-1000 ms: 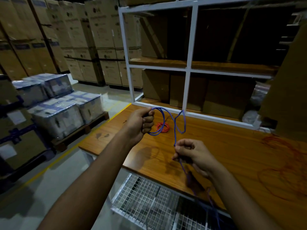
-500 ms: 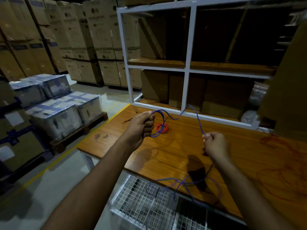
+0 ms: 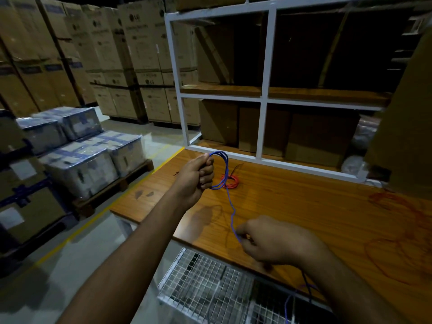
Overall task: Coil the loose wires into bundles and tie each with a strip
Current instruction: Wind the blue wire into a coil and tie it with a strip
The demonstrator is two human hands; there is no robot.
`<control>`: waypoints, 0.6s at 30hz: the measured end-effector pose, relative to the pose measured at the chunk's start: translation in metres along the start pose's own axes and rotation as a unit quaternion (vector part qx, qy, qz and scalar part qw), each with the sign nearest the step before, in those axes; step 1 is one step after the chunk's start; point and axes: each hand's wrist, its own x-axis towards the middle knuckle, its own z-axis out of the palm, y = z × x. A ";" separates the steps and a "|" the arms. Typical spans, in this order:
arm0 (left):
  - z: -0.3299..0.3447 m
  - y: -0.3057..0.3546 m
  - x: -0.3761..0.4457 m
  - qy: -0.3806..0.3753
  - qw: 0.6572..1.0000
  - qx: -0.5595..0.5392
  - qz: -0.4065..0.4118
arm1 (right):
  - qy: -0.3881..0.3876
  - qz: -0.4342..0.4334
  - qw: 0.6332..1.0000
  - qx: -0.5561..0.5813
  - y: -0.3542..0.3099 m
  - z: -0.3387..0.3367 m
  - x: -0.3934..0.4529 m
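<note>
My left hand (image 3: 197,175) grips a few loops of blue wire (image 3: 225,169), held up over the wooden table (image 3: 292,206). From the loops the blue wire runs down to my right hand (image 3: 268,242), which pinches it low near the table's front edge. The wire's loose tail drops past the edge behind my right wrist. A small red wire coil (image 3: 231,181) lies on the table just behind the blue loops. Loose red wire (image 3: 402,242) sprawls over the table's right part.
A white shelf frame (image 3: 266,90) with cardboard boxes stands on the table's back. A wire-mesh basket (image 3: 210,286) sits below the front edge. Wrapped boxes on a pallet (image 3: 86,157) and stacked cartons (image 3: 112,54) fill the left. A large carton (image 3: 404,136) stands at the right.
My right hand has come down and toward me along the blue wire, from beside the loops to the table's front edge. The left hand holds one more loop.
</note>
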 end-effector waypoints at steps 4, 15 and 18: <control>0.008 -0.008 -0.001 0.024 1.000 0.017 -0.005 | 0.052 -0.148 0.986 0.052 -0.009 -0.015 0.001; 0.034 -0.025 -0.012 -0.060 0.998 -0.009 -0.012 | 0.282 -0.085 0.892 0.342 0.025 -0.034 0.021; 0.031 -0.022 -0.008 -0.042 0.998 -0.038 -0.020 | 0.232 0.008 0.874 0.428 0.036 -0.027 0.022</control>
